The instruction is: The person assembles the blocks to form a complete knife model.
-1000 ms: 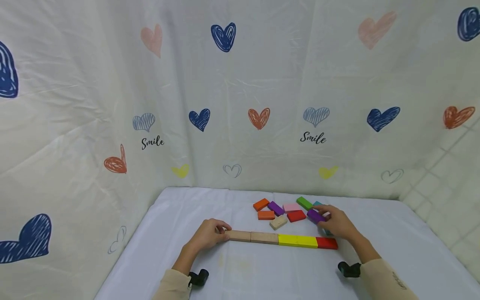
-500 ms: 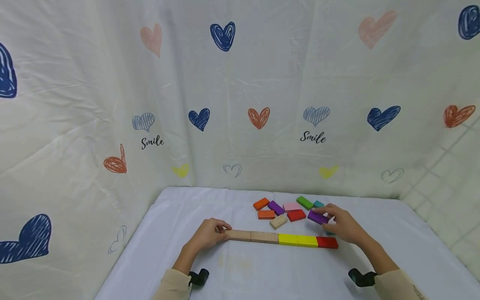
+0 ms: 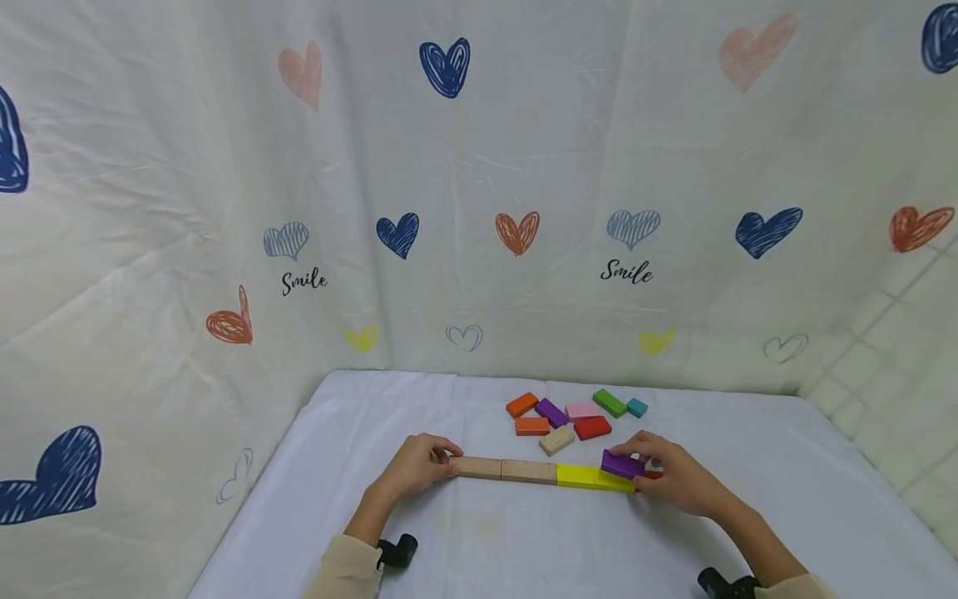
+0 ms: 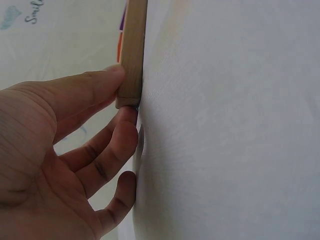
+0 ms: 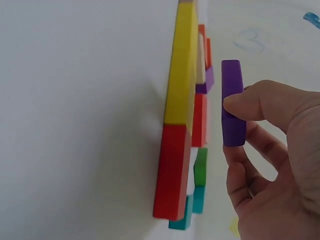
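A straight row of blocks lies on the table: plain wooden blocks (image 3: 527, 472), yellow blocks (image 3: 595, 477), then a red block (image 5: 172, 172) at the right end. My left hand (image 3: 419, 466) grips the left end of the row, thumb and fingertips at the end wooden block (image 4: 134, 55). My right hand (image 3: 684, 476) pinches a purple block (image 5: 232, 102) between thumb and fingers. In the head view that purple block overlaps the yellow and red part of the row; the right wrist view shows it held apart from the row. The right hand hides most of the red block in the head view.
Behind the row lie loose blocks: orange (image 3: 532, 427), another purple (image 3: 551, 413), pink (image 3: 583, 411), red (image 3: 593, 428), green (image 3: 609, 403), teal (image 3: 637, 408) and pale wood (image 3: 556, 441). A white cloth covers the table (image 3: 479, 549); a heart-patterned curtain (image 3: 464, 183) hangs behind.
My right hand has lifted the purple block from the loose blocks and brought it toward me, over the row's right part. The left hand stays at the row's left end.
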A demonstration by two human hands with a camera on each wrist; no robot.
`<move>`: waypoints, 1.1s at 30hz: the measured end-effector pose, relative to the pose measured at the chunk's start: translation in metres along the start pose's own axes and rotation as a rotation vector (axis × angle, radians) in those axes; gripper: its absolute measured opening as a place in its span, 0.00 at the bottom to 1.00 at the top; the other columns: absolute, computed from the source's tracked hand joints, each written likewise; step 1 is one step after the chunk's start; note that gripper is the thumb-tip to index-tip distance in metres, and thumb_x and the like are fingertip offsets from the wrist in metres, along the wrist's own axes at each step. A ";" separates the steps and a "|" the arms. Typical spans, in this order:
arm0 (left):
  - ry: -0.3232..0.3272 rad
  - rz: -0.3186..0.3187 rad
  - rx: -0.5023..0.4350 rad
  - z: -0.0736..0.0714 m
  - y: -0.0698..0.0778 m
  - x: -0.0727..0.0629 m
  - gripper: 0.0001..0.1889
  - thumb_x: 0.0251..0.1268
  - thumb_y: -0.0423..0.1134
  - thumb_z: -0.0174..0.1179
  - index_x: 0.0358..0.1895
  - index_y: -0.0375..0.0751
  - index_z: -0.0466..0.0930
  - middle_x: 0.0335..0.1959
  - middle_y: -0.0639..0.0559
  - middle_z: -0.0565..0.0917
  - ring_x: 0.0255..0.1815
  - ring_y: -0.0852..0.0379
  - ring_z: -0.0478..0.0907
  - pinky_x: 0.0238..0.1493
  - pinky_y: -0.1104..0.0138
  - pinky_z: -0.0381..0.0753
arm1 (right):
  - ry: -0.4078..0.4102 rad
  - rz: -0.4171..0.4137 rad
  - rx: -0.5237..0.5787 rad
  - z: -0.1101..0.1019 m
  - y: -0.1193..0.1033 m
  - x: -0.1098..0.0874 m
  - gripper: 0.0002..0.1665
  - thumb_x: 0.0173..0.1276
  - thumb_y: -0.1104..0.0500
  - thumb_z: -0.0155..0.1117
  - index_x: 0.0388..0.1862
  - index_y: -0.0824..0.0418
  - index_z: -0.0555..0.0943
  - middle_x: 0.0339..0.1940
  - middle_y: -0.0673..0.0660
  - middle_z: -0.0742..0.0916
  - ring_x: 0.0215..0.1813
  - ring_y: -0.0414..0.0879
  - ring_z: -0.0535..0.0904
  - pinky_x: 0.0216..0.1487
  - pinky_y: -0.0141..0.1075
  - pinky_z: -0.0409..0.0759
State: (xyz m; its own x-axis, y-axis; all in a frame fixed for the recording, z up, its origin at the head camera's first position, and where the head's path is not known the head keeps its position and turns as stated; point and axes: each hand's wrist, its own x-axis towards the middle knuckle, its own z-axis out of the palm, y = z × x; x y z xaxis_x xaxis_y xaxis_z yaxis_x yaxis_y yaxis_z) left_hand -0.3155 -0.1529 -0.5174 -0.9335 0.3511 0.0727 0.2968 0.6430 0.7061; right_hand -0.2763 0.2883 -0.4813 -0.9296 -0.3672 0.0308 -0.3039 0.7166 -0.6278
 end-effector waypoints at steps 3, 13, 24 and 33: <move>0.001 0.002 -0.005 -0.001 0.000 0.000 0.10 0.60 0.36 0.73 0.44 0.47 0.90 0.29 0.58 0.81 0.26 0.62 0.73 0.26 0.71 0.73 | -0.028 -0.051 -0.003 0.008 -0.004 0.000 0.26 0.63 0.61 0.75 0.59 0.42 0.84 0.52 0.48 0.83 0.55 0.49 0.77 0.50 0.29 0.80; -0.005 -0.010 -0.003 -0.001 0.001 -0.001 0.10 0.60 0.36 0.73 0.45 0.47 0.90 0.30 0.57 0.82 0.27 0.62 0.73 0.27 0.71 0.73 | -0.113 -0.072 0.002 0.039 -0.032 0.006 0.27 0.61 0.64 0.74 0.55 0.40 0.86 0.51 0.46 0.84 0.56 0.48 0.77 0.54 0.41 0.84; -0.010 -0.016 -0.005 -0.001 0.001 0.000 0.10 0.60 0.36 0.73 0.45 0.48 0.90 0.29 0.58 0.81 0.27 0.61 0.74 0.28 0.70 0.73 | -0.136 -0.096 -0.050 0.064 -0.049 0.017 0.27 0.61 0.62 0.76 0.56 0.37 0.86 0.51 0.42 0.83 0.57 0.45 0.76 0.54 0.41 0.82; -0.014 -0.023 -0.010 0.000 0.000 0.000 0.10 0.60 0.36 0.73 0.44 0.48 0.90 0.30 0.57 0.81 0.28 0.61 0.73 0.28 0.70 0.73 | -0.125 -0.088 -0.086 0.071 -0.059 0.019 0.26 0.59 0.63 0.76 0.55 0.40 0.86 0.50 0.43 0.84 0.55 0.45 0.75 0.55 0.46 0.81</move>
State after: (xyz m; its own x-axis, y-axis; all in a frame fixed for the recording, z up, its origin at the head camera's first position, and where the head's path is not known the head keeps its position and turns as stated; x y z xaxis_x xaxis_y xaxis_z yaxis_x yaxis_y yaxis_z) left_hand -0.3158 -0.1530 -0.5176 -0.9370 0.3462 0.0466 0.2734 0.6438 0.7147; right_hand -0.2618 0.1969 -0.4993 -0.8671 -0.4978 -0.0174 -0.4049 0.7247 -0.5576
